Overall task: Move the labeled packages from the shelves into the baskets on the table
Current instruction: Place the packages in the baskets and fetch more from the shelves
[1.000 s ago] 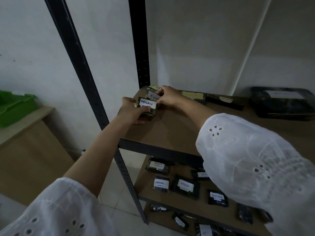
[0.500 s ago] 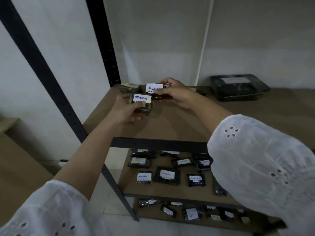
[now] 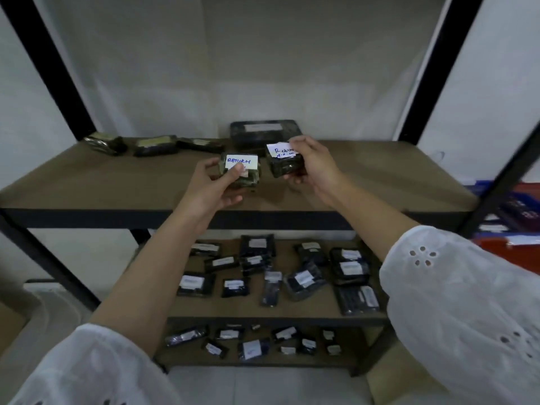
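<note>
**Holding two labelled packages over the top shelf**

Gripping one package each, both hands sit above the middle of the top shelf (image 3: 87,176). The left-hand grip (image 3: 214,187) is closed round a camouflage-patterned package (image 3: 245,178), thumb lying on the lower edge of its white label, which reads "RETURN" in blue. Just to the right, close to it but apart, the right-hand grip (image 3: 314,166) is closed on a dark package (image 3: 285,168). Its fingertips pinch the far edge of that package's white label, and the handwriting there is too blurred to read in full. Whether either package touches the shelf board cannot be told.

Along the far edge of the same shelf lie three more wrapped packages in a row at the left (image 3: 155,145). A larger flat black package (image 3: 264,133) lies behind the two hands.

The middle shelf (image 3: 233,308) below carries a loose scatter of small dark packages with white labels. The bottom shelf (image 3: 190,359) carries another scatter of smaller ones.

Black uprights of the rack (image 3: 52,62) frame the view against a white wall. White eyelet sleeves (image 3: 467,302) cover both upper arms. At the far right edge, behind an upright, stand red and blue containers (image 3: 523,244) with paper slips on them.
</note>
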{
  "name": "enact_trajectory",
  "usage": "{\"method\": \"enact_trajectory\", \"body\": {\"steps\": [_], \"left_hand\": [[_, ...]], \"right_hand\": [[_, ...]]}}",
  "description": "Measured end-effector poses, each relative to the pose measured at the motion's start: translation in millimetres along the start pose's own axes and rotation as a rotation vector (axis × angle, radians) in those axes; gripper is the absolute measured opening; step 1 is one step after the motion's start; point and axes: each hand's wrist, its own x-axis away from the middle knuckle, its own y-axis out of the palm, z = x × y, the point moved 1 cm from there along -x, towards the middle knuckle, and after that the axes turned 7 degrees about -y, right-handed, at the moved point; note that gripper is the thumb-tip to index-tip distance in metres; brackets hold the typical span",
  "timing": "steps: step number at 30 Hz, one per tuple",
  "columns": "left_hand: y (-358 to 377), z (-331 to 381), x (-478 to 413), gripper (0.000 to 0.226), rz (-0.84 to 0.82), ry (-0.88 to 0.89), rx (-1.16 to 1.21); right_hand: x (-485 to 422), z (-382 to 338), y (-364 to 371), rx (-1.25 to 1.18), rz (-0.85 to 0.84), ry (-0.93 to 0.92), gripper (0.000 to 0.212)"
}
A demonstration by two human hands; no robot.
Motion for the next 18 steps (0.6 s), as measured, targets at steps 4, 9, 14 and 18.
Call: {"method": "enact_trajectory", "body": {"steps": [4, 9, 14, 18], "left_hand": [[57, -19, 37, 0.038, 0.001, -0.075, 0.071], [101, -28, 65, 0.047, -0.033, -0.118, 0.090], [136, -33, 82, 0.055, -0.113, -0.132, 0.058], [169, -49, 93, 0.056, -0.150, -0.158, 0.065]], "right_hand": [[34, -9, -54, -0.025, 0.002, 0.021, 0.018], [69, -17, -99, -0.019, 0.043, 0.044, 0.017], [94, -19, -137, -0.029, 0.079, 0.070, 0.016], [112, -13, -178, -0.013, 0.107, 0.075, 0.014]]}}
